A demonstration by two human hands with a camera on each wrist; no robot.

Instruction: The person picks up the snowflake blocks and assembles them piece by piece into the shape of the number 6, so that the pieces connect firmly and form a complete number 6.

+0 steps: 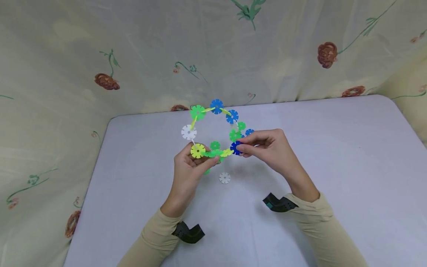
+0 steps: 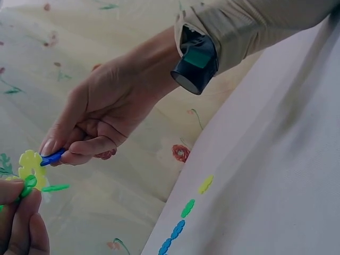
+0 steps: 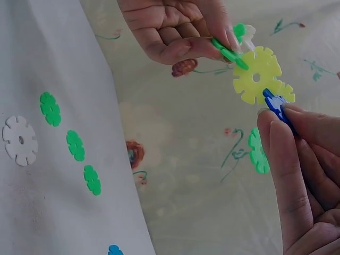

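Observation:
A ring of slotted plastic flower discs in green, blue, white and yellow is held up in both hands, with a white disc [image 1: 188, 132] at its left side. My left hand [image 1: 190, 167] pinches a green disc [image 3: 228, 53] low on the ring, between thumb and fingers. On the lower right, my right hand [image 1: 271, 152] pinches a dark blue disc [image 1: 235, 148] between thumb and forefinger. That blue disc meets the edge of a yellow disc [image 3: 257, 79], which the green disc joins from the other side.
Loose discs lie on the pale tabletop [image 1: 133, 207] beneath the ring: a white disc [image 1: 225, 178], a blue disc [image 1: 249, 132] and several green ones, including a green disc [image 3: 50, 109]. Flower-patterned cloth [image 1: 143, 55] hangs behind the table. Each wrist wears a black camera mount [image 1: 188, 232].

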